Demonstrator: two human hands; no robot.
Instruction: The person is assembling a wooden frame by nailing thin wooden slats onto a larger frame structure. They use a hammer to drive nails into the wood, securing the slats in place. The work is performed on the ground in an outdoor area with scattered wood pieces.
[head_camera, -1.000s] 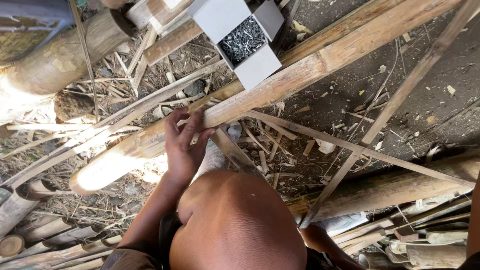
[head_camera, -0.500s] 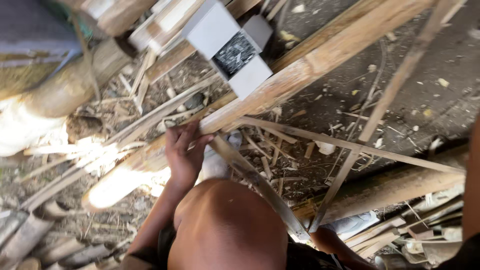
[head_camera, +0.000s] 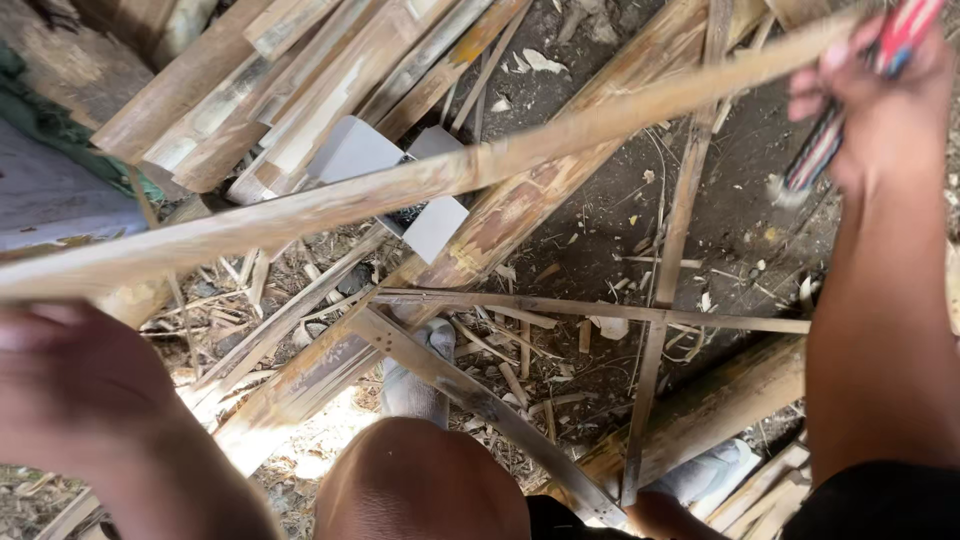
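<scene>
Blurred, the left hand (head_camera: 70, 390) grips a bamboo strip (head_camera: 420, 185).

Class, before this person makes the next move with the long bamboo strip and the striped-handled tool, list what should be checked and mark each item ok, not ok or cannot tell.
1. Left hand grips the long pale bamboo strip: ok; it is closed at the strip's near end, though blurred.
2. Right hand holds the red-and-dark striped tool handle firmly: ok, fist closed round it.
3. Tool's working end visible: cannot tell; it is blurred.
4. Bare knee clear of the strip: ok; the strip is raised above it.
5. White open box of dark nails unobstructed: not ok; the strip crosses over it.
6. Dirt ground free of scraps: not ok; bamboo splinters lie scattered.
</scene>
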